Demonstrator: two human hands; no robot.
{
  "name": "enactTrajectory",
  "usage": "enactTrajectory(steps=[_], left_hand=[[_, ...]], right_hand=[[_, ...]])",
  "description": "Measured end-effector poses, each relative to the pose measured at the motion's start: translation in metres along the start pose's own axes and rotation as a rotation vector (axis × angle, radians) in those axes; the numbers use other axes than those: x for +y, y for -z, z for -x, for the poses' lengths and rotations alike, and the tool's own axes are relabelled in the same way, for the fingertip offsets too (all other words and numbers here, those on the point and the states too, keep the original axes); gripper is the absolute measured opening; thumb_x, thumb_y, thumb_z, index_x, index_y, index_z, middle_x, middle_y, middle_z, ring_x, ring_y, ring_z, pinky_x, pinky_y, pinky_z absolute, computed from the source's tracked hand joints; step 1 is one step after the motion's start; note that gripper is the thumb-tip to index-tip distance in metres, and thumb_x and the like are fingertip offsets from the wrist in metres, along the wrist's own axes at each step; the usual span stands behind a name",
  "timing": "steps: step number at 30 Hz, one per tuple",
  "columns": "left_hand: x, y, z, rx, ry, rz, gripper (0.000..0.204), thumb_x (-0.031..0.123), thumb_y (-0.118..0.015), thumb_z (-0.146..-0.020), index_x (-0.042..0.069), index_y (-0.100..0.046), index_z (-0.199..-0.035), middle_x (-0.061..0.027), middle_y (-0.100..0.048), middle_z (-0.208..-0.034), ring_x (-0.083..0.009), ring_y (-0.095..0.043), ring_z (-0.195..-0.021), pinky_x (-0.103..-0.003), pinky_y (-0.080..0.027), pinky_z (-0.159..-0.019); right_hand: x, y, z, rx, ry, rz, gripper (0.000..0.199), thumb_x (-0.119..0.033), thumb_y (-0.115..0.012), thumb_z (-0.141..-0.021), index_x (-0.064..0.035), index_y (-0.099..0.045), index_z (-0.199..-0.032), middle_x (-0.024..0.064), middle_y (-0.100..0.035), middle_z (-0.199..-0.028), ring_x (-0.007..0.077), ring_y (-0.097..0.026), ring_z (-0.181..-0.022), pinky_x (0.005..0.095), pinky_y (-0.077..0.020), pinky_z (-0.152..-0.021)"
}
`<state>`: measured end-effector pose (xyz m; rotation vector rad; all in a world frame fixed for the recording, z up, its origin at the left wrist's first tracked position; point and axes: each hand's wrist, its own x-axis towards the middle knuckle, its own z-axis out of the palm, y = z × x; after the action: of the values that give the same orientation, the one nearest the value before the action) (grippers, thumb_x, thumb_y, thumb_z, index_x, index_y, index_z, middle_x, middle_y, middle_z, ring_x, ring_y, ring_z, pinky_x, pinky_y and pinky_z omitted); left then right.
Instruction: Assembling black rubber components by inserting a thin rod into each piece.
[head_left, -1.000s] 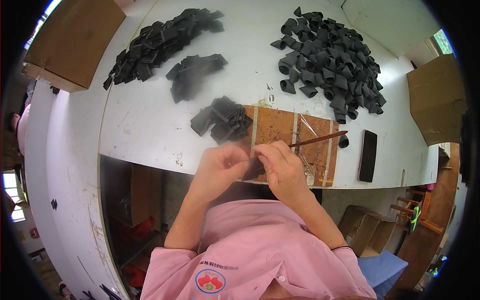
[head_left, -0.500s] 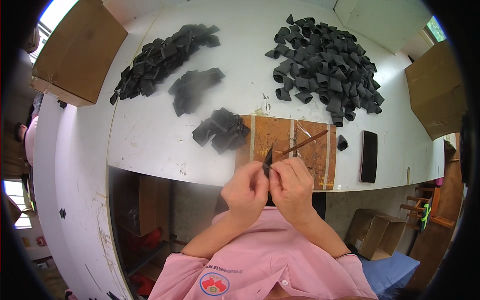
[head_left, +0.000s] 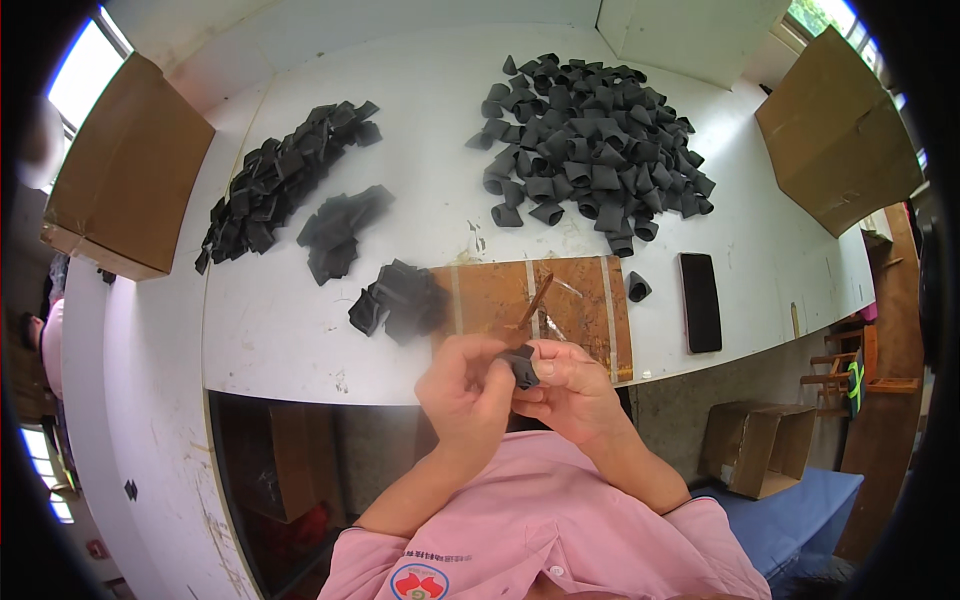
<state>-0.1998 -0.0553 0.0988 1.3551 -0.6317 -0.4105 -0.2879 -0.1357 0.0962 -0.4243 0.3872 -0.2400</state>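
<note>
My left hand [head_left: 465,390] and right hand [head_left: 575,390] are both closed on one small black piece [head_left: 522,367], pinched between thumbs and fingers by the front edge of the bench [head_left: 420,170]. A brown stick [head_left: 540,298] slants up just beyond my fingers, over the brown board [head_left: 500,285]; I can't tell whether any finger holds it. If either pinch loosened, the piece could spring out of shape or, this near the edge, drop off. The loose flat pieces [head_left: 408,300] at the board's left edge could scatter if my left wrist swung into them.
</note>
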Motion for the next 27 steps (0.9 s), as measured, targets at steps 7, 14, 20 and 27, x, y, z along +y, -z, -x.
enactTrajectory(steps=[7, 14, 20, 27], left_hand=[[0.024, 0.011, -0.053, -0.628, 0.651, 1.222, 0.016, -0.003, -0.050, -0.078, -0.001, -0.051, -0.094, -0.0120, -0.059, -0.083, -0.0028, -0.035, -0.038, -0.017, -0.025, -0.033], [0.000, 0.005, -0.062, -0.438, 0.696, 1.048, 0.016, 0.003, -0.050, -0.082, 0.002, -0.052, -0.098, -0.0062, -0.056, -0.074, -0.0036, -0.032, -0.036, -0.017, -0.024, -0.032], [0.011, -0.003, -0.058, -0.200, 0.038, 0.221, 0.028, 0.004, -0.053, -0.081, -0.002, -0.048, -0.108, -0.0073, -0.058, -0.079, -0.0105, -0.051, -0.058, -0.022, -0.042, -0.053], [0.024, -0.006, -0.069, -0.405, -0.494, -0.174, 0.020, -0.002, -0.063, -0.071, 0.003, -0.061, -0.090, -0.0092, -0.060, -0.090, -0.0161, -0.057, -0.081, -0.027, -0.045, -0.069]], right_hand=[[-0.059, -0.028, 0.003, -0.145, 0.409, 0.808, 0.016, -0.018, -0.053, -0.088, -0.0042, -0.052, -0.078, -0.0054, -0.046, -0.070, 0.0013, -0.040, -0.065, 0.0167, -0.0328, -0.054], [-0.065, 0.000, -0.035, -0.209, 0.216, 0.685, 0.027, -0.028, -0.051, -0.088, -0.0059, -0.052, -0.073, -0.0052, -0.044, -0.062, 0.0038, -0.037, -0.057, 0.0181, -0.0293, -0.051], [-0.073, -0.017, -0.024, 0.026, 0.302, 0.938, 0.020, -0.021, -0.055, -0.085, -0.0037, -0.052, -0.077, -0.0019, -0.048, -0.067, 0.0066, -0.043, -0.060, 0.0213, -0.0352, -0.055], [-0.056, -0.019, -0.006, 0.180, 1.180, 1.631, 0.042, -0.022, -0.073, -0.063, -0.0012, -0.055, -0.095, 0.0103, -0.052, -0.087, 0.0255, -0.052, -0.077, 0.0319, -0.0447, -0.058]])
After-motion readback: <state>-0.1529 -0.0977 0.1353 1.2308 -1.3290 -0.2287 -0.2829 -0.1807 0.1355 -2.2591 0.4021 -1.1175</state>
